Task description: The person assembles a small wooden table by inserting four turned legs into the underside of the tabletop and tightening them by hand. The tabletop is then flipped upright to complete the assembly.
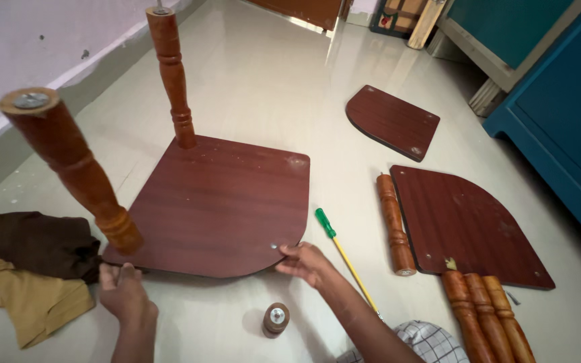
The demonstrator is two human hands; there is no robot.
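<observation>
So far two turned legs (79, 168) stand fitted on the quarter-round shelf board (220, 205); left hand (124, 290) and right hand (307, 261) fingers clamp its near edge; four legs (482, 316) and two boards (469, 225) lie unassembled.

Open floor (263, 74) across upper centre of frame; clear lane there. Centre blocked by shelf board (223, 202) with two upright turned legs (173, 74). Left: cloth heap (31, 265). Right: screwdriver (341, 252), loose leg (395, 225), quarter-round boards (469, 225). Small wooden foot (276, 318) bottom centre.
</observation>
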